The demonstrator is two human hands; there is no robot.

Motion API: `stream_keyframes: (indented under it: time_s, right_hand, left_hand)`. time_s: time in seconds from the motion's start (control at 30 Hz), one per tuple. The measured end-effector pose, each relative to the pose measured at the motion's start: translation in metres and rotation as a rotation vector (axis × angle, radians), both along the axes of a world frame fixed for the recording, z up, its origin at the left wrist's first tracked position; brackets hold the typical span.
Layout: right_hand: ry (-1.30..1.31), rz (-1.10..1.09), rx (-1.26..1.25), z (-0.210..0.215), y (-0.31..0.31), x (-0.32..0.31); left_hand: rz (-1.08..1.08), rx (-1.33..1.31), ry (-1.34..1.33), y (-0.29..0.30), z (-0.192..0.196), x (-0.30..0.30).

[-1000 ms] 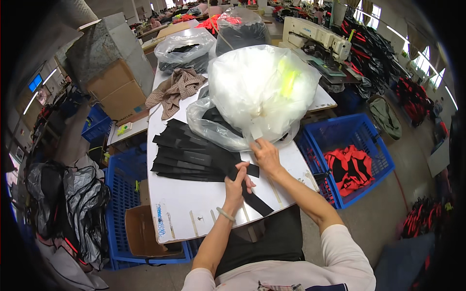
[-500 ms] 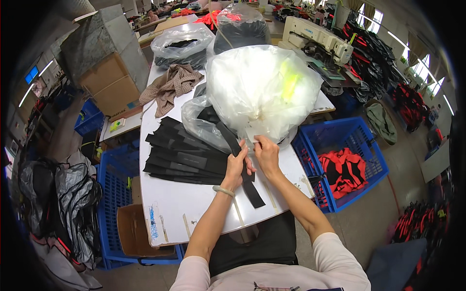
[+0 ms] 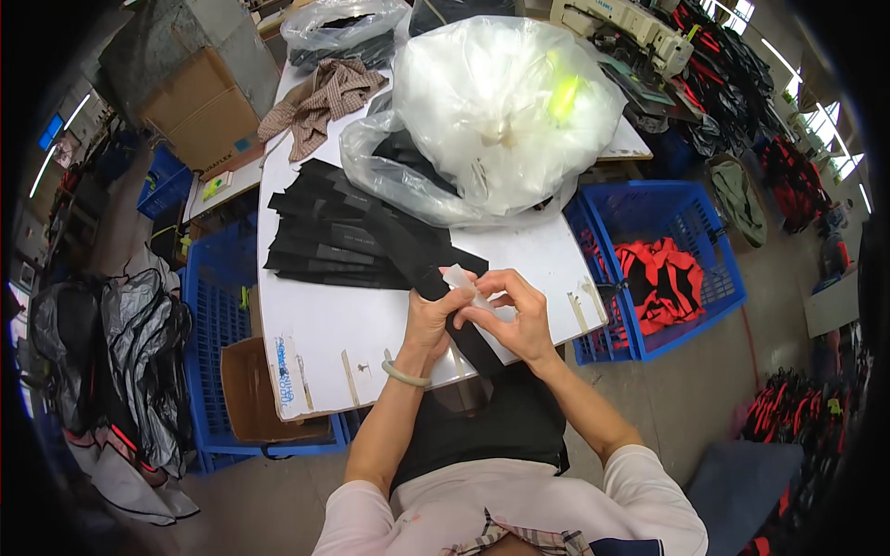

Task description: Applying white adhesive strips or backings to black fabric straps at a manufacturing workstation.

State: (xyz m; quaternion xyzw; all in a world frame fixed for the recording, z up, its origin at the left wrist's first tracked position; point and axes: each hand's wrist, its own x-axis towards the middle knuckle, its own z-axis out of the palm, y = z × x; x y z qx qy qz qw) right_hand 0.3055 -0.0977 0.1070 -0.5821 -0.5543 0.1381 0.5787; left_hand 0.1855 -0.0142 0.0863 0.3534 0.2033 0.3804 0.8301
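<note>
Small clear plastic piece [image 3: 464, 281], pinched between both sets of fingertips just above the near edge of the white table [image 3: 315, 334]. Under it, a long black fabric strip [image 3: 436, 278], long axis running from the stack toward the near edge and slightly rightward, its end hanging past the edge at the lap.

Left hand [image 3: 428, 320] closed on strip and plastic from the left side, pale bangle at the wrist. Right hand [image 3: 519, 315] curled, thumb and forefinger nipping the plastic from the right; both equally near.

Farther up-left, stack of black strips [image 3: 324, 236]. Beyond, toward the far edge, large clear plastic bag [image 3: 501, 102]. Off the right edge, blue crate [image 3: 709, 241] with red fabric.
</note>
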Motion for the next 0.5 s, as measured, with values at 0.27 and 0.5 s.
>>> stream_keyframes:
  time_s: [0.27, 0.5]
  right_hand:
    - [0.167, 0.197, -0.092, -0.003, -0.01, -0.015]
    - [0.597, 0.256, -0.41, 0.0, -0.01, -0.027]
  left_hand:
    - [0.068, 0.022, -0.02, -0.025, 0.004, -0.025]
    - [0.199, -0.023, -0.033, -0.032, 0.012, -0.031]
